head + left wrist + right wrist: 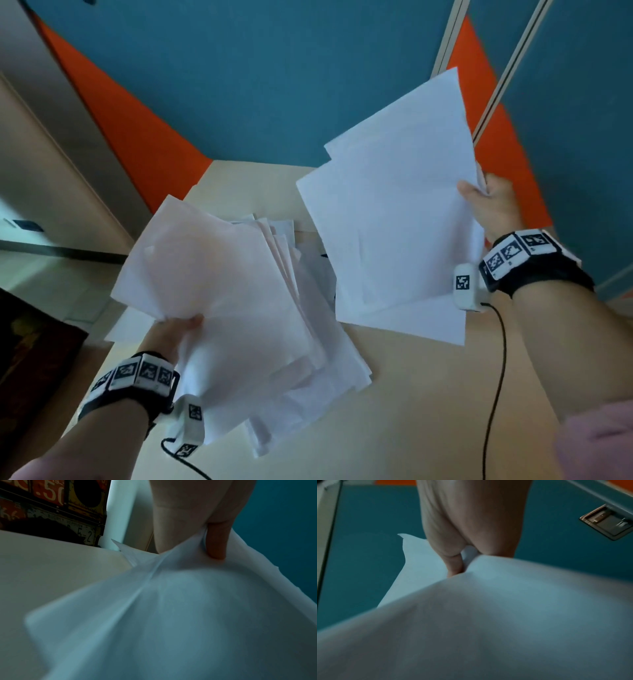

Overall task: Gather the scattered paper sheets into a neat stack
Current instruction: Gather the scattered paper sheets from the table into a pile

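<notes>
roughly halfway: left hand (178,330) fingers clamp one fanned bundle (219,291), right hand (493,202) fingers clamp another bundle (394,212), both lifted above the worktop (428,394); merging and squaring remain.

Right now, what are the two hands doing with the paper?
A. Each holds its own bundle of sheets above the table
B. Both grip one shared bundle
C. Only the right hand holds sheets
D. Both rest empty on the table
A: the left hand pinches one fanned bundle, the right hand grips a separate bundle, both lifted off the table.
</notes>
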Motion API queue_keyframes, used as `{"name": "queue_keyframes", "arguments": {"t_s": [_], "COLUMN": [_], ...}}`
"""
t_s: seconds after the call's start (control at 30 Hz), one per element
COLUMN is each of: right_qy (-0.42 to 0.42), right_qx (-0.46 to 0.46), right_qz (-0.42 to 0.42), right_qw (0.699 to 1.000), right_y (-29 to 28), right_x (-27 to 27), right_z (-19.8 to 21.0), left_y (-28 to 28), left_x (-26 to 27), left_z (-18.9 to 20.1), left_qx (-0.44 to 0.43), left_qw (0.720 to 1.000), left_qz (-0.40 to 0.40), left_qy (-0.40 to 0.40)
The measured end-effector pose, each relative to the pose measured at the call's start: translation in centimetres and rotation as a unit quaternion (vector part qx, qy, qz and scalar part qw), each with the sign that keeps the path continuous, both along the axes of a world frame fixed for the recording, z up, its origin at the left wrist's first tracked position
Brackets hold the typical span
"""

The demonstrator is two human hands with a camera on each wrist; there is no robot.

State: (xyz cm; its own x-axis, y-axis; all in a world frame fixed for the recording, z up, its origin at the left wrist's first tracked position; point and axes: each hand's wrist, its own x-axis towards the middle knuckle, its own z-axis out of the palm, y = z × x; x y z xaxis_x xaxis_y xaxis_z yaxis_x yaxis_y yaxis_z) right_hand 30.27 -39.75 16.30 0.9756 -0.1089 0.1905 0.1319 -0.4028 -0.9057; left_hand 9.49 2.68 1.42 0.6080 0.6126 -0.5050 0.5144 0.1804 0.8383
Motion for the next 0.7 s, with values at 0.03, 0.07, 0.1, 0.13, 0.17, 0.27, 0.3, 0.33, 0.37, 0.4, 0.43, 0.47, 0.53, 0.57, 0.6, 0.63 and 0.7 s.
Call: {"name": "queue_keyframes", "arguments": {"t_s": [0.03, 0.07, 0.1, 0.13, 0.17, 0.27, 0.3, 0.33, 0.37, 0.4, 0.43, 0.47, 0.53, 0.57, 0.6, 0.63, 0.7], "right_qy": [-0.014, -0.026, -0.032, -0.039, -0.041, -0.033, -0.020, -0.002, 0.018, 0.039, 0.060, 0.081, 0.125, 0.154, 0.184, 0.213, 0.272], "right_qx": [0.019, 0.031, 0.038, 0.042, 0.049, 0.073, 0.081, 0.079, 0.078, 0.073, 0.066, 0.055, 0.044, 0.060, 0.089, 0.124, 0.159], "right_qz": [-0.003, -0.002, 0.003, 0.011, 0.017, 0.031, 0.035, 0.041, 0.043, 0.047, 0.054, 0.063, 0.087, 0.101, 0.117, 0.130, 0.154], "right_qw": [1.000, 0.999, 0.999, 0.998, 0.998, 0.996, 0.996, 0.996, 0.996, 0.995, 0.995, 0.993, 0.987, 0.981, 0.972, 0.960, 0.936], "right_y": [0.1, 0.4, 0.6, 1.0, 1.5, 2.9, 3.4, 3.9, 4.5, 5.1, 5.6, 6.1, 6.8, 7.2, 7.6, 8.0, 9.1], "right_x": [-0.1, -0.2, -0.2, -0.3, -0.4, -0.7, -0.8, -1.0, -1.2, -1.4, -1.7, -2.1, -3.0, -3.5, -4.0, -4.4, -5.1], "right_z": [1.0, 1.9, 2.8, 3.6, 4.3, 5.3, 5.1, 4.7, 3.9, 3.1, 2.2, 1.1, -0.8, -1.7, -2.6, -3.6, -5.4], "left_y": [-0.3, -0.4, -0.8, -1.2, -1.6, -2.5, -2.7, -2.6, -2.6, -2.6, -2.7, -2.6, -2.9, -3.1, -3.0, -3.1, -3.2], "left_x": [0.2, 0.4, 0.7, 0.9, 1.1, 1.4, 1.5, 1.7, 1.7, 1.8, 1.8, 1.9, 1.9, 1.8, 1.8, 1.8, 1.8], "left_z": [0.2, 0.2, 0.5, 0.7, 1.3, 2.2, 2.6, 2.6, 2.8, 3.0, 3.5, 3.7, 4.6, 5.0, 5.0, 5.1, 4.9], "left_qx": [0.003, 0.001, 0.000, 0.002, -0.005, -0.015, -0.026, -0.037, -0.049, -0.060, -0.074, -0.092, -0.127, -0.137, -0.140, -0.139, -0.131], "left_qw": [1.000, 1.000, 1.000, 1.000, 1.000, 0.998, 0.998, 0.997, 0.997, 0.996, 0.994, 0.991, 0.983, 0.979, 0.976, 0.974, 0.975], "left_qz": [-0.001, -0.002, -0.007, -0.015, -0.026, -0.047, -0.050, -0.046, -0.047, -0.057, -0.075, -0.097, -0.134, -0.152, -0.165, -0.178, -0.181], "left_qy": [-0.002, -0.007, -0.011, -0.009, -0.007, -0.034, -0.041, -0.047, -0.046, -0.037, -0.031, -0.030, -0.022, -0.018, -0.013, -0.008, -0.002]}}
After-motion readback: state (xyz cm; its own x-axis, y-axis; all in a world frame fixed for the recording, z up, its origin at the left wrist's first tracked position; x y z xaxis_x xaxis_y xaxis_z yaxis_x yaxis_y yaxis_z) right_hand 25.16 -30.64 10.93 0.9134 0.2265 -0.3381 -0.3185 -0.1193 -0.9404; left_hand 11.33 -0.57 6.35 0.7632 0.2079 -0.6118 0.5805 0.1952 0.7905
